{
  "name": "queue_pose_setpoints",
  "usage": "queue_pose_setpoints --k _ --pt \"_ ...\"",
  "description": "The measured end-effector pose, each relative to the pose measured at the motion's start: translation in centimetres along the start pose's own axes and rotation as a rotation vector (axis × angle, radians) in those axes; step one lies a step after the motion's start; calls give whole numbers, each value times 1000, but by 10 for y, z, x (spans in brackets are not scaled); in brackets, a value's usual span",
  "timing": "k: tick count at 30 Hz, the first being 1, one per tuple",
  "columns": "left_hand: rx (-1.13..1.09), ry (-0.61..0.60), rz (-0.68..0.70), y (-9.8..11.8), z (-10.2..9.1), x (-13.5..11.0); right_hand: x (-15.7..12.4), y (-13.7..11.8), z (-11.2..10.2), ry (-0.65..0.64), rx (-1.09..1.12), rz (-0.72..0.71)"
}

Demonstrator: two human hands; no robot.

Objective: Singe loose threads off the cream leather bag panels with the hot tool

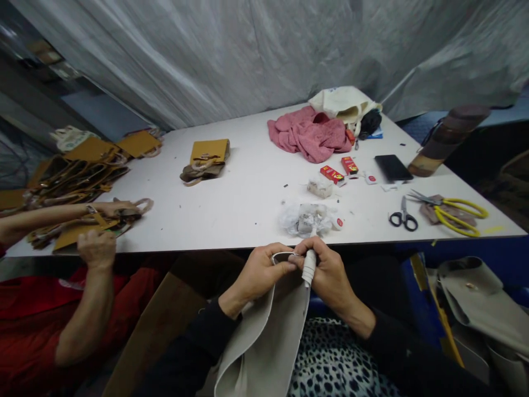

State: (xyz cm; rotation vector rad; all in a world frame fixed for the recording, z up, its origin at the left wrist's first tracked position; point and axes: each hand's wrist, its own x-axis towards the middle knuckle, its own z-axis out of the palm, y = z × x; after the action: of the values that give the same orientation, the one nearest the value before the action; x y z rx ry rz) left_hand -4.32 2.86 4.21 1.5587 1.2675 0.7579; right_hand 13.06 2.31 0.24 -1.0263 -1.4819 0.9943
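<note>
A grey bag (285, 325) of smooth, leather-like material hangs over my lap, its upper edge between my hands just in front of the table. My left hand (260, 273) is closed, pinching the bag's curved rim between thumb and fingers. Opposite it, my right hand (330, 273) is closed at the other side of the same edge. A pale, banded, tape-like wrapping (309, 267) shows at my right fingers; whether it covers a finger or a tool, I cannot tell. My fingertips nearly meet, and anything small between them is hidden.
On the white table (239, 204) lie clear plastic packaging (308, 219), red boxes (332, 175), black scissors (404, 218), yellow-handled scissors (458, 212), a pink cloth (309, 135) and a bottle (448, 140). At left, a co-worker's hands (97, 248) handle mustard bags. More grey bags (475, 292) sit right.
</note>
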Motion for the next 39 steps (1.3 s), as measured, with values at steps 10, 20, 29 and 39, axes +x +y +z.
queue_pose_setpoints --k 10,20,29,39 --pt "-591 92 -266 -9 -75 25 25 22 -52 181 151 64" --pt "-452 -7 -286 -41 66 39 49 64 -68 181 -236 44" --pt "-175 253 -309 -36 62 37 64 72 -66 80 -454 -95" --pt "-106 249 -272 -32 63 39 88 59 -55 -160 -834 -260"
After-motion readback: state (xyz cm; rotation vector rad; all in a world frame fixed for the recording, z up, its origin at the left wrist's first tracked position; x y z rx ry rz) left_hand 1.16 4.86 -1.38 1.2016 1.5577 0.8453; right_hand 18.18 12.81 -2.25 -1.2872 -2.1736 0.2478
